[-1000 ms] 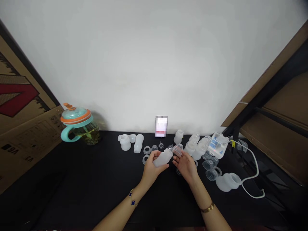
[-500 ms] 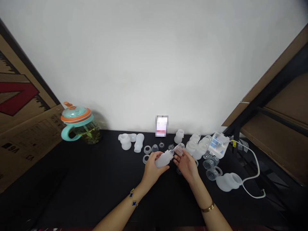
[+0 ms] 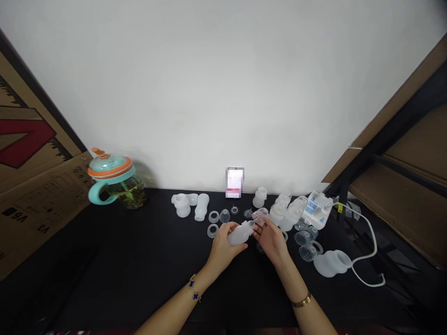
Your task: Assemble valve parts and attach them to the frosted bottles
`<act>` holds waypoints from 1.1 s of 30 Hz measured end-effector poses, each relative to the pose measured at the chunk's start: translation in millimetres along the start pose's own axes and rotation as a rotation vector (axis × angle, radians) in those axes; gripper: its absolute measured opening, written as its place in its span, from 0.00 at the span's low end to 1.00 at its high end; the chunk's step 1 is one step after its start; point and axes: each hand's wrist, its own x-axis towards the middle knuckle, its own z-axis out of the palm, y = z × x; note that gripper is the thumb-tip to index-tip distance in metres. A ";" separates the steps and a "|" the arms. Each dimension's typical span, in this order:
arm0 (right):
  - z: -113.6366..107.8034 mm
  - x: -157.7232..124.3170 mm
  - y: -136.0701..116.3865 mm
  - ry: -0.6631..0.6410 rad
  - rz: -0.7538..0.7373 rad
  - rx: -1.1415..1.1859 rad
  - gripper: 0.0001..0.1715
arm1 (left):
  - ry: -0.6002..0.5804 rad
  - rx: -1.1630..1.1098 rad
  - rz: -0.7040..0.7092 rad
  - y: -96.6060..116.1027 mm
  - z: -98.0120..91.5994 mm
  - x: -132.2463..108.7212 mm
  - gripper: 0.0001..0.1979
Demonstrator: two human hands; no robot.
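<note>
My left hand (image 3: 222,251) is wrapped round a frosted white baby bottle (image 3: 239,235), which lies tilted with its top toward the right. A clear nipple (image 3: 251,224) sits on the bottle's top. In my right hand (image 3: 274,241), palm turned up, a clear domed bottle cap (image 3: 260,214) rests between the fingers, close to the nipple. Whether cap and nipple touch is hard to see. Left of my left hand lie two white rings (image 3: 213,217) and a clear cap (image 3: 225,215). A loose nipple (image 3: 234,210) stands on the black table beyond.
Several capped bottles (image 3: 292,215) stand at the right, by a white printed box (image 3: 317,209) and clear caps (image 3: 307,252). An open bottle (image 3: 331,264) lies near a white cable (image 3: 374,237). Bare bottles (image 3: 182,206) are at the back left. A lidded jug (image 3: 118,181) stands far left.
The bottle in my left hand has shifted slightly right, bringing its nipple closer to my right hand. My right hand and the cap have barely moved.
</note>
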 end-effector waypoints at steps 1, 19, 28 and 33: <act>-0.1 -0.2 0.4 -0.007 -0.003 -0.010 0.14 | -0.005 0.013 0.002 -0.6 0.1 0.1 0.26; 7.1 -7.2 2.0 -0.073 -0.051 -0.211 0.18 | -0.059 0.186 -0.005 1.4 0.8 0.2 0.26; 7.9 -8.2 3.0 -0.089 -0.056 -0.249 0.18 | -0.062 0.184 0.007 0.1 0.4 0.3 0.26; 6.2 -6.3 4.4 -0.102 -0.060 -0.265 0.17 | -0.063 0.185 0.012 1.8 0.6 0.1 0.26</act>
